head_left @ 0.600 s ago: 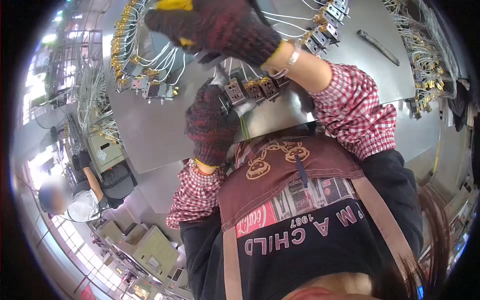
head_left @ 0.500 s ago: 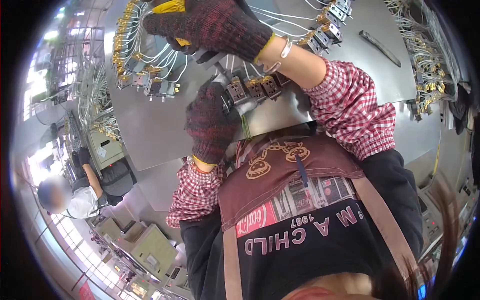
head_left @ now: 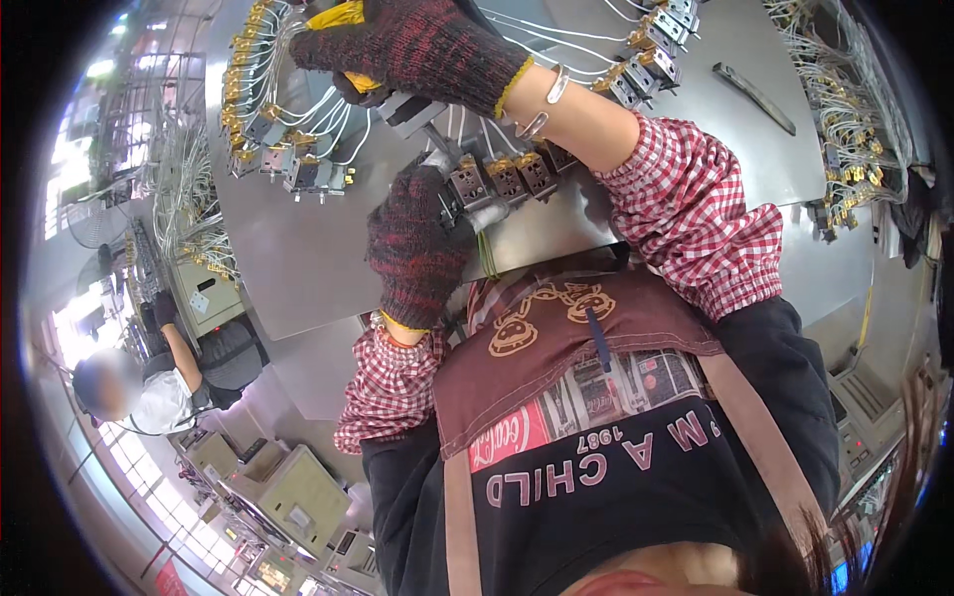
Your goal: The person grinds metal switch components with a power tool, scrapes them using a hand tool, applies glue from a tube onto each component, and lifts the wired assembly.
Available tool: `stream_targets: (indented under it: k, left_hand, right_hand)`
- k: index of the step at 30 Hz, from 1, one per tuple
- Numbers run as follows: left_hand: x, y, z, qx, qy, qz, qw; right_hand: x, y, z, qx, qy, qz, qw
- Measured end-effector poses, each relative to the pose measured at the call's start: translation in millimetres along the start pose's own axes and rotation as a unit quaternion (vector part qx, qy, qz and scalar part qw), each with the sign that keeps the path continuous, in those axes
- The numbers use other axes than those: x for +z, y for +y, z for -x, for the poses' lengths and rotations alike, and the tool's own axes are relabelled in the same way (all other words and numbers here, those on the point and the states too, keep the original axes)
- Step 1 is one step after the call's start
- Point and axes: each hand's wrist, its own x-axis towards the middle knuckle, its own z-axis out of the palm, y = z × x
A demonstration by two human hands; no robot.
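My left hand, in a dark red-and-black knit glove, is closed at the left end of a row of small metal switch-like units with white wires. Its fingers curl about the end unit, and a pale cylindrical piece juts out beside it. Over this row, my gloved right hand wraps round a yellow-and-black hand tool. The tool's grey block-like front and narrow tip point down to the units by my left fingers. The exact contact is hidden.
White-wired metal units lie in a curved bundle on the left and another group at the far right of the metal tabletop. A dark flat bar lies right. More wired bundles hang beyond. A co-worker sits left.
My right forearm has shifted slightly left. Both hands keep their grip, and the tool's tip stays by the same end of the row.
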Motion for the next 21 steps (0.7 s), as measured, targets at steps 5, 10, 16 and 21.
stream_targets:
  k: [5, 10, 16, 21]
  left_hand:
    - [-14.3, 12.6, 6.2, -0.008, 0.055, 0.149, 0.987]
    - [-32.6, -13.8, 9.0, -0.134, -0.058, 0.266, 0.953]
    - [-29.1, -5.5, -4.2, 0.004, -0.038, 0.18, 0.983]
    - [-11.8, -8.5, -5.7, 0.072, 0.018, 0.119, 0.99]
  right_hand:
    - [-2.1, -2.3, 5.5, -0.089, 0.078, 0.026, 0.993]
    - [-31.4, -30.9, 28.4, 0.011, 0.021, 0.05, 0.998]
    - [-34.9, -36.4, 26.9, 0.069, -0.043, 0.145, 0.986]
    - [-20.6, -29.3, 25.0, -0.146, 0.002, 0.102, 0.984]
